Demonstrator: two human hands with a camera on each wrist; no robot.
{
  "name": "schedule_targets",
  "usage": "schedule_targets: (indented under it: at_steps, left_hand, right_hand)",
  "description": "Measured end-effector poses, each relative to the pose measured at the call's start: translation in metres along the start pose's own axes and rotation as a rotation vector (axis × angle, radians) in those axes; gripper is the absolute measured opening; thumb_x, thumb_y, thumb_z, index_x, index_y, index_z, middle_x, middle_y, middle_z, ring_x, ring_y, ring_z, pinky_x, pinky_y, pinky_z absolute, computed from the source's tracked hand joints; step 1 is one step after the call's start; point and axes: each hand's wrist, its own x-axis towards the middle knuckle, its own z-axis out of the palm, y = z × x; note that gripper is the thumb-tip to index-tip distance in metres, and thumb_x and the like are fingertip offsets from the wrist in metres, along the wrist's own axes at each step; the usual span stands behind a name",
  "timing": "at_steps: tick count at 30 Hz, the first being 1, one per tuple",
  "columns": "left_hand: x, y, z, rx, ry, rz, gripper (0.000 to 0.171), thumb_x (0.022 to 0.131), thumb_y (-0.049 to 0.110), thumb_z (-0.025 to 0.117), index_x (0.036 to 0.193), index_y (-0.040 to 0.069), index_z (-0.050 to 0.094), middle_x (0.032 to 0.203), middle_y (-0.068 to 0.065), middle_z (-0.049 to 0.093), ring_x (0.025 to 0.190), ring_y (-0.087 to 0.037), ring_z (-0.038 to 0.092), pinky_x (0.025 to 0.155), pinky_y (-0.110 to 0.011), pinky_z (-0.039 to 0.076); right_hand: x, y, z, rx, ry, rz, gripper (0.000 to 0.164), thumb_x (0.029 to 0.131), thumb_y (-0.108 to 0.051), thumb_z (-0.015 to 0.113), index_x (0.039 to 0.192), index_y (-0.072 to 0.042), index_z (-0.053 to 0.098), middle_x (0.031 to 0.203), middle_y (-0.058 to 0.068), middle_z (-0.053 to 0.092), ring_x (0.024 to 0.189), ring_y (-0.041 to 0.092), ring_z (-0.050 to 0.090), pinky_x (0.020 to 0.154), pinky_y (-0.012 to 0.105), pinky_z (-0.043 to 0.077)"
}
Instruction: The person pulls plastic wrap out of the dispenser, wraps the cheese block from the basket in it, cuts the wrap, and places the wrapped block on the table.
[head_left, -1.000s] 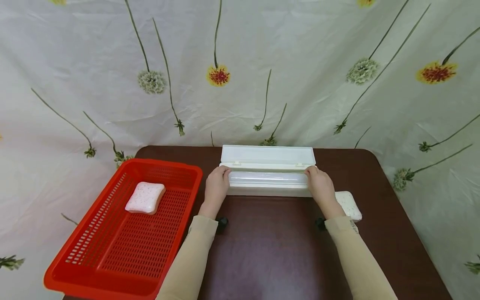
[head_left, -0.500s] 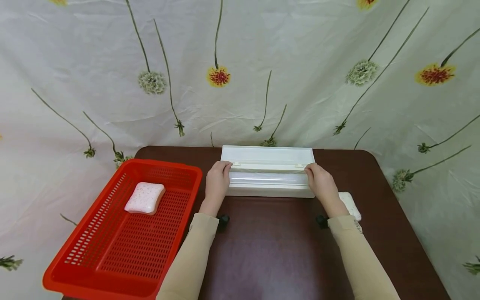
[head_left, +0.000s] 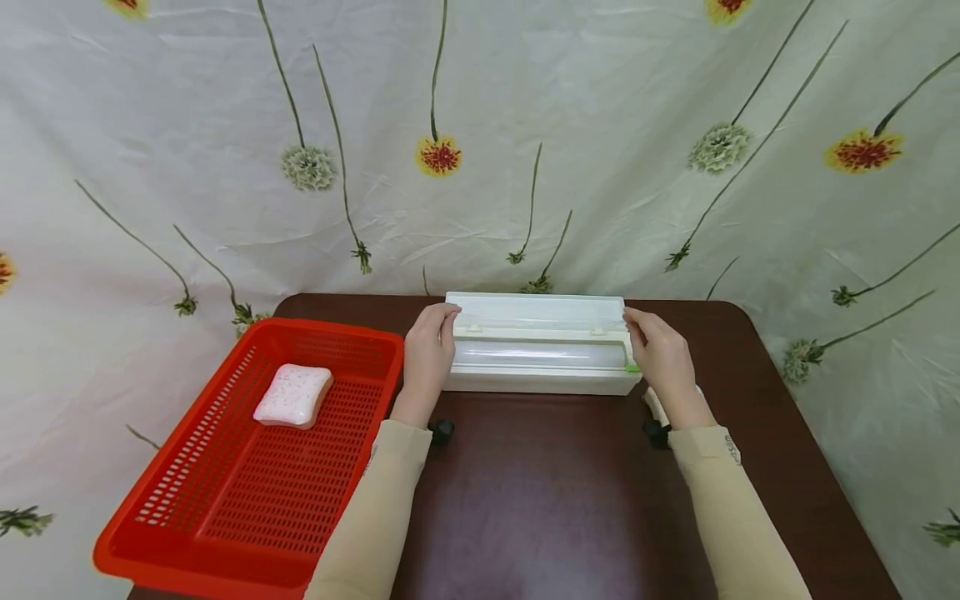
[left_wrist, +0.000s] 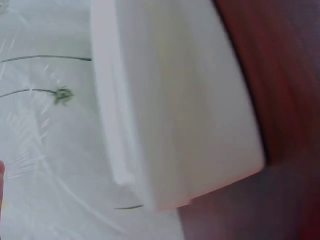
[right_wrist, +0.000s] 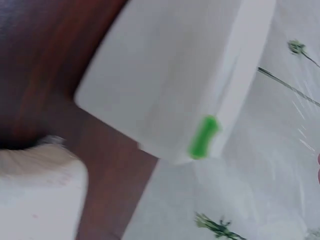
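Observation:
A white cling film dispenser point(head_left: 536, 382) stands at the table's far side, its lid point(head_left: 536, 305) raised and a clear roll point(head_left: 538, 354) inside. My left hand point(head_left: 430, 358) and right hand point(head_left: 666, 358) pinch the two ends of a sheet of cling film point(head_left: 536, 322), held above the roll. Shiny creases of this film point(left_wrist: 27, 145) show in the left wrist view, where only a fingertip is visible. A green slider point(right_wrist: 203, 137) sits on the dispenser's right end. Close to my right wrist lies a pale sponge point(right_wrist: 40, 200), partly hidden in the head view, with clear wrinkled film on it.
On the left stands a red basket point(head_left: 247, 575) with slotted walls, holding one white speckled sponge point(head_left: 292, 394). The dark brown table point(head_left: 540, 500) extends in front of the dispenser. A flower-patterned cloth point(head_left: 487, 217) hangs behind.
Both hands have risen from the roll and moved a little apart, drawing the cling film up in front of the lid. The green slider has come into sight.

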Motion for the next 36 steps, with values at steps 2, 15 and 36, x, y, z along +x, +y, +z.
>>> schedule_targets:
  at_steps: [2, 15, 36]
  left_hand:
    - [0.004, 0.003, -0.003, -0.016, 0.013, 0.026, 0.013, 0.096, 0.004, 0.061, 0.104, 0.001, 0.071, 0.105, -0.016, 0.070, 0.100, -0.029, 0.068, 0.091, -0.040, 0.056]
    - [0.032, 0.024, -0.027, 0.037, 0.085, 0.169, 0.017, 0.095, 0.000, 0.061, 0.109, -0.001, 0.070, 0.109, -0.016, 0.070, 0.104, -0.029, 0.067, 0.091, -0.040, 0.056]
    - [0.078, 0.072, -0.072, -0.015, 0.248, 0.334, 0.020, 0.100, 0.008, 0.055, 0.109, -0.002, 0.070, 0.117, -0.015, 0.069, 0.110, -0.029, 0.066, 0.092, -0.037, 0.055]
  right_hand:
    - [0.004, -0.002, -0.005, 0.014, 0.023, -0.009, 0.025, 0.090, 0.005, 0.065, 0.115, 0.007, 0.068, 0.104, 0.022, 0.070, 0.089, 0.036, 0.069, 0.072, 0.046, 0.058]
    - [0.030, -0.014, -0.033, 0.008, 0.158, -0.091, 0.030, 0.091, 0.010, 0.059, 0.119, 0.005, 0.066, 0.106, 0.021, 0.071, 0.087, 0.036, 0.068, 0.063, 0.042, 0.053]
    - [0.072, -0.048, -0.091, 0.101, 0.280, -0.135, 0.049, 0.090, 0.015, 0.045, 0.134, -0.002, 0.057, 0.130, 0.018, 0.063, 0.121, 0.035, 0.059, 0.080, 0.046, 0.045]
